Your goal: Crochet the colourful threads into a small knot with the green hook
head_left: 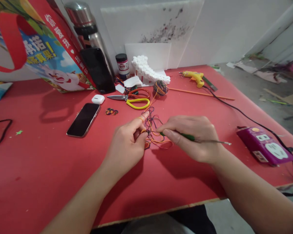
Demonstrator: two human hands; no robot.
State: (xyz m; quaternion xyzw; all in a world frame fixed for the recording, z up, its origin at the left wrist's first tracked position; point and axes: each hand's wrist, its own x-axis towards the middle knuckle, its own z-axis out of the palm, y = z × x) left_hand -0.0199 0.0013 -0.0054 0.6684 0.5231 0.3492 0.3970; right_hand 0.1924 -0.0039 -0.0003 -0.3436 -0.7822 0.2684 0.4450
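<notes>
Cord piece [147, 132], small, dark and orange: pinched in the left hand [129, 138], over the middle of the tabletop [51, 169]. Green-handled hook [188, 136]: grasped pen-fashion in the right hand [195, 136], tip directed at the piece; entry into a loop cannot be told. Cord ball [160, 88]: set toward the far edge, its orange strand [151, 103] led to the left forefinger; light tension advised. Loose strands [161, 142]: tangled beside the piece, best kept clear of the hook.

Worktop [51, 185]: was red (pale front edge)
Cords [150, 123]: lay loosely tangled
Scissors [126, 97]: lay just beyond
Flat phone [83, 120]: lay leftward
</notes>
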